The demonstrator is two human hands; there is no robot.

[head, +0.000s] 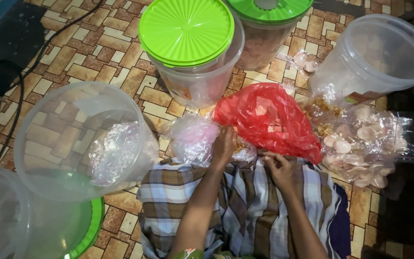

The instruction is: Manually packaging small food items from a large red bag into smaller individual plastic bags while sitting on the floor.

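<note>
Red bag (269,120) sits at the lap so both hands reach: left hand (224,146) digs into its mouth, grip unclear, right hand (279,165) pinches its edge.

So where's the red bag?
In the head view the red bag lies mid-floor, just ahead of both hands, the left hand and right hand, below the green-lidded tub.
</note>
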